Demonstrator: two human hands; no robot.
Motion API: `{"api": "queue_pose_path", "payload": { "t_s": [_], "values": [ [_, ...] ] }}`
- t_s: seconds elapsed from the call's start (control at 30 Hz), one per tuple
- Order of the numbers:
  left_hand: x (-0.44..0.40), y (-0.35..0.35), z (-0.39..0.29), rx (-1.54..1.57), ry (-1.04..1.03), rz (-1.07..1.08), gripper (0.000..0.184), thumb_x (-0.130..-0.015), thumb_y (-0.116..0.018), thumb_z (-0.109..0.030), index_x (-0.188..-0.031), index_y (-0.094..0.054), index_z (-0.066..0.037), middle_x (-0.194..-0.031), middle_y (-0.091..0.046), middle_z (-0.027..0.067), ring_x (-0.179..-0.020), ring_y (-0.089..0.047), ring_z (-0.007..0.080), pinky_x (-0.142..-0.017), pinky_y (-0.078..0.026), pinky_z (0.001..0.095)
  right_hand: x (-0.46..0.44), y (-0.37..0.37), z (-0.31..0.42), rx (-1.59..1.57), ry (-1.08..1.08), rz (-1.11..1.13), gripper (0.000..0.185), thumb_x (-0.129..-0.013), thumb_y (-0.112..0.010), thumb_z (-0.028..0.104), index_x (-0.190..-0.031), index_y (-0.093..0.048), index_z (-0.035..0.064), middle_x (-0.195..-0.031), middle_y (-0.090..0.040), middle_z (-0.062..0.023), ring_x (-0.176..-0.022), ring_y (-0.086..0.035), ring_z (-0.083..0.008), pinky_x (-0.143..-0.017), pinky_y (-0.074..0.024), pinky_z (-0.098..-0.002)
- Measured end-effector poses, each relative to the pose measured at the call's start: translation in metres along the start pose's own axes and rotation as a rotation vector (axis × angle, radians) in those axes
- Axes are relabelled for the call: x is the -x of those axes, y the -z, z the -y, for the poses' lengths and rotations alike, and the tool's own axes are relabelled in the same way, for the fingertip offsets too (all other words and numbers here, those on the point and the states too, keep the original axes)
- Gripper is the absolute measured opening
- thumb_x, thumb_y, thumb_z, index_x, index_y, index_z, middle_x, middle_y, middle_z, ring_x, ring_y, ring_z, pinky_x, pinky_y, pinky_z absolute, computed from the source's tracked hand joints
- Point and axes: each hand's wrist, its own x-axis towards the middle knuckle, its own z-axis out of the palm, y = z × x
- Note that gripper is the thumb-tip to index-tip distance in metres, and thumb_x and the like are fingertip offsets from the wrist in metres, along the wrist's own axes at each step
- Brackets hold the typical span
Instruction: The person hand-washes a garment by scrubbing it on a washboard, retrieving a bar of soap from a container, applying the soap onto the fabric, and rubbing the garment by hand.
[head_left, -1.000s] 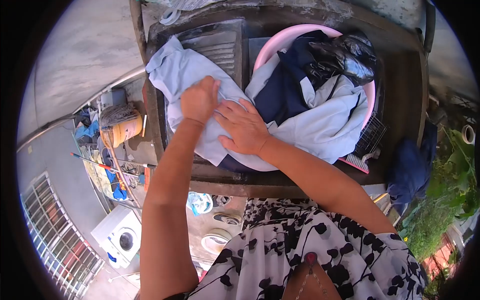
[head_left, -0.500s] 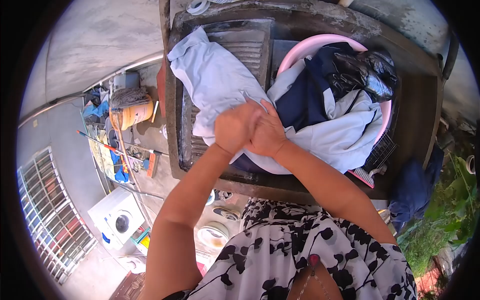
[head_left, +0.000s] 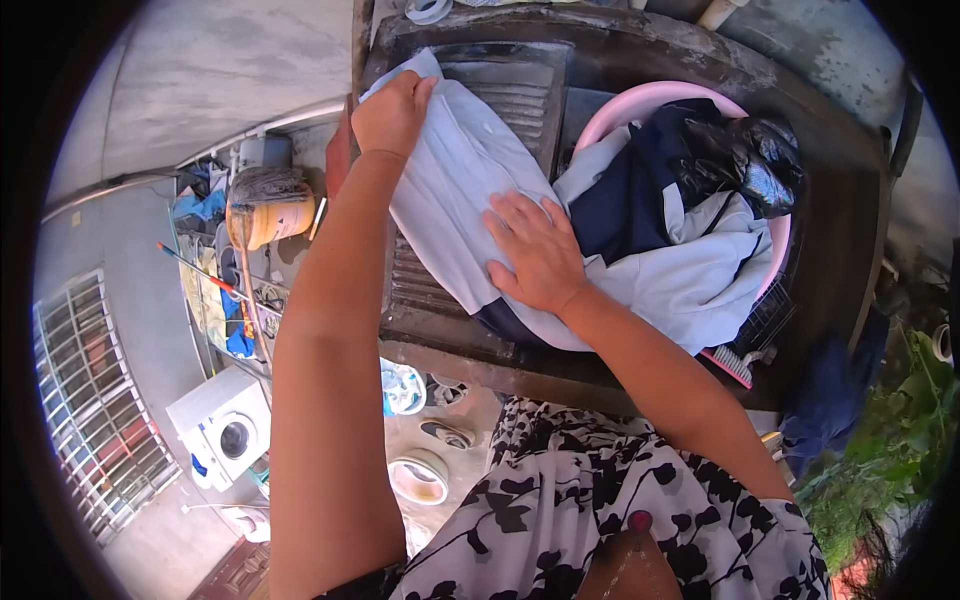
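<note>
Fingers (head_left: 402, 92) of the left hand (head_left: 388, 118) are closed around the end of the pale cloth (head_left: 455, 180), near the far left corner of the counter (head_left: 826, 230), while those of the right hand (head_left: 537, 254) are open and slightly spread, pressing flat on the same cloth closer to the near edge. The pale cloth lies lengthwise over the ridged washboard (head_left: 507, 95) in the left part of the counter, with ridges showing on either side of it, and it runs from the left hand down toward the near edge, where a strip of dark cloth (head_left: 500, 318) peeks out beside it. Right of the right hand stands the pink tub (head_left: 640, 98), heaped with navy fabric (head_left: 622, 205) and light fabric (head_left: 690, 285); the light fabric spills over the near side of the tub, and whether it is one piece with the cloth under the hands cannot be told. Shiny black plastic (head_left: 765, 165) rests on top of the heap, toward the right side of the tub. Just beside the tub, toward the near right corner, are a black wire rack (head_left: 770, 318) and a pink brush (head_left: 730, 366) with pale bristles. Dark blue cloth (head_left: 830, 385) hangs at the right end of the counter. A white ring (head_left: 428, 10) sits at the far left corner. Beyond the left edge are a yellow bucket (head_left: 275, 222) with a mop head (head_left: 268, 187) over it and, farther off, a white washing machine (head_left: 225, 425).
</note>
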Motion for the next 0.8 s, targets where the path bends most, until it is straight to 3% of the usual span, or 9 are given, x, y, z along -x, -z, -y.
{"api": "queue_pose_path", "payload": {
  "t_s": [0.1, 0.17, 0.23, 0.3, 0.37, 0.47, 0.5, 0.57, 0.8],
  "values": [
    [0.008, 0.013, 0.000, -0.052, 0.024, -0.122, 0.018, -0.089, -0.063, -0.031, -0.085, -0.065, -0.013, -0.084, -0.068, 0.0096, -0.075, -0.065, 0.0330, -0.061, -0.050, 0.0448, -0.001, 0.000, 0.002, -0.001, -0.010, 0.020, 0.056, -0.081, -0.061, 0.036, -0.130, -0.057, 0.0100, -0.145, -0.047, -0.0080, -0.137, -0.038, -0.0248, -0.113, -0.0250, -0.0476],
    [0.030, 0.030, -0.028, 0.069, -0.275, -0.275, 0.007, -0.084, -0.064, -0.016, -0.089, -0.065, -0.011, -0.091, -0.066, 0.0096, -0.085, -0.065, 0.0314, -0.068, -0.050, 0.0426, 0.002, 0.001, 0.006, 0.004, -0.013, 0.035, 0.057, -0.081, -0.061, 0.036, -0.132, -0.055, 0.0101, -0.147, -0.045, -0.0083, -0.138, -0.037, -0.0255, -0.112, -0.0252, -0.0489],
    [0.080, 0.043, -0.063, 0.209, -0.360, -0.150, 0.020, -0.078, -0.064, -0.006, -0.098, -0.066, -0.006, -0.104, -0.065, 0.0085, -0.102, -0.063, 0.0284, -0.088, -0.046, 0.0405, -0.001, 0.007, 0.004, 0.008, 0.024, -0.063, 0.045, -0.082, -0.065, 0.030, -0.122, -0.063, 0.0093, -0.136, -0.056, -0.0096, -0.127, -0.049, -0.0275, -0.108, -0.0346, -0.0465],
    [0.128, 0.029, -0.072, 0.084, -0.145, 0.057, 0.051, -0.083, -0.065, -0.024, -0.129, -0.054, -0.004, -0.135, -0.052, 0.0151, -0.132, -0.044, 0.0333, -0.105, -0.032, 0.0522, 0.000, 0.030, -0.010, -0.196, -0.039, -0.061, 0.038, -0.081, -0.067, 0.026, -0.115, -0.067, 0.0101, -0.122, -0.062, -0.0099, -0.115, -0.056, -0.0271, -0.100, -0.0408, -0.0428],
    [0.146, 0.005, -0.064, 0.083, -0.103, 0.057, 0.056, -0.084, -0.063, -0.029, -0.132, -0.051, -0.003, -0.139, -0.049, 0.0161, -0.134, -0.041, 0.0338, -0.106, -0.029, 0.0545, -0.006, 0.064, -0.030, -0.400, -0.155, -0.314, 0.016, -0.078, -0.070, 0.013, -0.093, -0.073, 0.0086, -0.087, -0.070, -0.0109, -0.080, -0.066, -0.0294, -0.077, -0.0522, -0.0369],
    [0.146, -0.012, -0.067, 0.059, -0.031, 0.073, 0.060, -0.088, -0.056, -0.036, -0.138, -0.046, -0.004, -0.145, -0.043, 0.0172, -0.138, -0.036, 0.0343, -0.108, -0.026, 0.0575, -0.009, 0.083, -0.132, -0.831, -0.594, -0.560, 0.015, -0.091, -0.060, 0.008, -0.096, -0.071, -0.0006, -0.089, -0.072, -0.0070, -0.081, -0.066, -0.0172, -0.077, -0.0510, -0.0279],
    [0.144, -0.011, -0.068, 0.070, -0.018, 0.079, 0.059, -0.088, -0.056, -0.034, -0.138, -0.047, -0.005, -0.145, -0.044, 0.0170, -0.137, -0.037, 0.0343, -0.108, -0.026, 0.0573, -0.009, 0.095, -0.157, -0.936, -0.816, -0.543, 0.022, -0.095, -0.057, 0.016, -0.105, -0.071, 0.0024, -0.097, -0.072, -0.0063, -0.090, -0.066, -0.0154, -0.087, -0.0470, -0.0270],
    [0.141, -0.008, -0.062, 0.046, 0.019, 0.079, 0.058, -0.087, -0.056, -0.033, -0.137, -0.048, -0.005, -0.145, -0.044, 0.0167, -0.137, -0.037, 0.0344, -0.108, -0.026, 0.0571, 0.005, 0.074, -0.234, -1.157, -1.195, -0.638, 0.022, -0.095, -0.055, 0.017, -0.108, -0.069, 0.0062, -0.103, -0.072, -0.0093, -0.092, -0.067, -0.0165, -0.085, -0.0492, -0.0296],
    [0.140, -0.008, -0.067, 0.117, 0.028, 0.088, 0.054, -0.086, -0.055, -0.030, -0.136, -0.049, -0.008, -0.143, -0.046, 0.0150, -0.135, -0.039, 0.0354, -0.108, -0.027, 0.0568, -0.011, 0.025, -0.321, -1.206, -1.412, -0.442, 0.017, -0.089, -0.060, 0.021, -0.095, -0.066, 0.0057, -0.093, -0.068, -0.0073, -0.088, -0.064, -0.0205, -0.086, -0.0504, -0.0333]
  ]
}}
